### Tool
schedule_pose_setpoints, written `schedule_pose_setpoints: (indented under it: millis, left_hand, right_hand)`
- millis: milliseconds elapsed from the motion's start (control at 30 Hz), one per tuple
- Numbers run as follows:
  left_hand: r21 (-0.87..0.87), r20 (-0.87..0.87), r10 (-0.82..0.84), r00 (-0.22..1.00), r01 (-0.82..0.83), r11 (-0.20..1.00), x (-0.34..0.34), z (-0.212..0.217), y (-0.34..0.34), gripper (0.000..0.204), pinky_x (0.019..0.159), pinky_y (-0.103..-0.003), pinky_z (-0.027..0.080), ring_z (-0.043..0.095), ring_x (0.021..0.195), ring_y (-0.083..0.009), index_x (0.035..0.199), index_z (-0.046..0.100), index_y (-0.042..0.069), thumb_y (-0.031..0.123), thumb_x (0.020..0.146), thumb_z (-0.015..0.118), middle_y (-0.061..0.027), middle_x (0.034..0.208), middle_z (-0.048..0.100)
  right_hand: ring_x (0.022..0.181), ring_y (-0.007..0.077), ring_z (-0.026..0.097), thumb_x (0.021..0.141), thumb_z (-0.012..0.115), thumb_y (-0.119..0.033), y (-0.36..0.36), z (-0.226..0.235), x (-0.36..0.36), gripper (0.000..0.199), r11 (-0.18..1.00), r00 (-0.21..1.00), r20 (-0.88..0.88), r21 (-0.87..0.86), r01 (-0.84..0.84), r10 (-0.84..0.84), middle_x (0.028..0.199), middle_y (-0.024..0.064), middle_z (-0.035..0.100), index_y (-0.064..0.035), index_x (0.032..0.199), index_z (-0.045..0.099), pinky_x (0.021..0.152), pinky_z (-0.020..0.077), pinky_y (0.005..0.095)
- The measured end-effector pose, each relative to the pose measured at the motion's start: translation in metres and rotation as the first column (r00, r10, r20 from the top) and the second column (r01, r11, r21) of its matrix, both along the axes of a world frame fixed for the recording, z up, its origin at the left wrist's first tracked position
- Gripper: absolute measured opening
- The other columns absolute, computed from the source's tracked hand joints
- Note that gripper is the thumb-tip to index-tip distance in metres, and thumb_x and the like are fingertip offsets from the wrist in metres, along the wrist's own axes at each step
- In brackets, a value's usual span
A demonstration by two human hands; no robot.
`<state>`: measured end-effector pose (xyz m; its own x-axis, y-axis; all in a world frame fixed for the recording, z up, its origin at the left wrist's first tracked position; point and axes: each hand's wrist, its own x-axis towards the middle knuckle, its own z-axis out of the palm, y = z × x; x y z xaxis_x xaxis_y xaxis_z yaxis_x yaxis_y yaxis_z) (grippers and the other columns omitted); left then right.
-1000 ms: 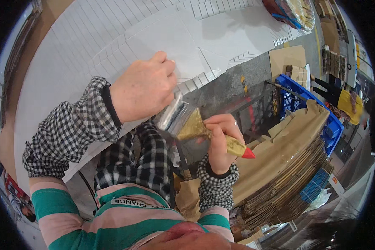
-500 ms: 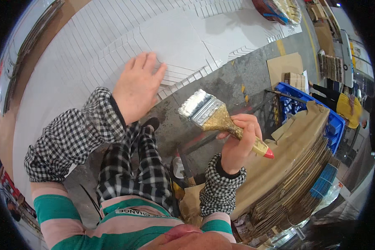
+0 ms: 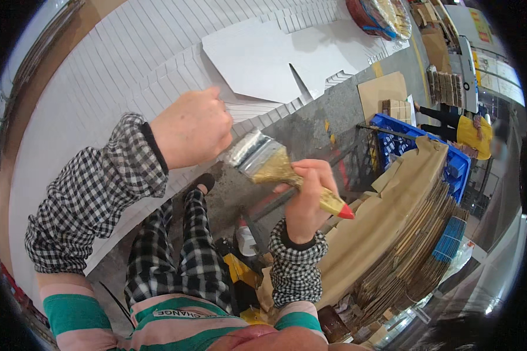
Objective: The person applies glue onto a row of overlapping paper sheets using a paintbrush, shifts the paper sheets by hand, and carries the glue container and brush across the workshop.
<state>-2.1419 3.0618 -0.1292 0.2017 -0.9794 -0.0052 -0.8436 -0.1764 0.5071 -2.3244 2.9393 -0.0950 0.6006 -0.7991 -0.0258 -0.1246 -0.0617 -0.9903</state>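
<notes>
My right hand [image 3: 306,196] grips the yellow handle of a wide paintbrush [image 3: 272,164] with a silver ferrule and a red tip. The brush head points up and left, close under my left hand [image 3: 192,127]. My left hand is curled, its fingers resting on the edges of fanned white cardboard sheets [image 3: 117,76] spread over the table. Whether it pinches a sheet or only presses on them is hidden. A large white die-cut sheet [image 3: 257,58] lies on top further away.
A tall stack of brown cardboard blanks [image 3: 404,222] stands at my right. Behind it is a blue plastic crate [image 3: 421,146]. A person in a yellow top [image 3: 471,131] works at the far right. Grey floor [image 3: 310,128] and my checked trouser legs lie below.
My left hand went from flat on the sheets to curled, and drew back toward the table edge. The brush moved up and left, from beside the stack to just under my left hand.
</notes>
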Motion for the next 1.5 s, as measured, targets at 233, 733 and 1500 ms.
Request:
schedule_pose_setpoints:
  millis: [233, 733, 1500]
  left_hand:
    - [-0.003, 0.001, -0.020, 1.000, 0.020, 1.000, 0.002, -0.003, -0.001, 0.012, 0.065, -0.035, 0.048, 0.053, 0.075, -0.0254, 0.065, 0.058, 0.001, 0.011, 0.070, 0.057, -0.0090, 0.067, 0.057]
    - [-0.040, 0.046, -0.031, 0.998, 0.033, 0.999, 0.002, -0.010, -0.001, 0.013, 0.063, -0.035, 0.047, 0.053, 0.073, -0.0239, 0.063, 0.057, 0.002, 0.012, 0.071, 0.057, -0.0075, 0.066, 0.056]
    - [0.054, 0.200, -0.033, 0.979, 0.023, 0.998, -0.021, -0.003, 0.077, 0.032, 0.075, -0.036, 0.052, 0.055, 0.102, -0.0410, 0.085, 0.061, -0.011, 0.020, 0.075, 0.060, -0.0260, 0.100, 0.060]
  right_hand:
    - [0.060, 0.0150, 0.056, 0.089, 0.048, -0.012, 0.009, 0.002, 0.001, 0.019, 0.981, 0.985, -0.042, -0.096, -0.170, 0.167, 0.089, 0.0105, 0.056, 0.0035, 0.080, 0.055, 0.049, 0.0483, 0.0236]
    - [0.067, 0.0142, 0.057, 0.086, 0.053, -0.009, 0.026, 0.005, -0.009, 0.013, 1.000, 0.998, -0.058, 0.025, -0.006, 0.007, 0.090, 0.0108, 0.055, 0.0028, 0.079, 0.055, 0.050, 0.0490, 0.0240]
    - [0.062, 0.0172, 0.056, 0.088, 0.046, -0.011, 0.072, 0.003, -0.019, 0.018, 0.987, 0.982, -0.107, 0.020, 0.160, -0.157, 0.084, 0.0124, 0.055, 0.0036, 0.083, 0.055, 0.046, 0.0477, 0.0247]
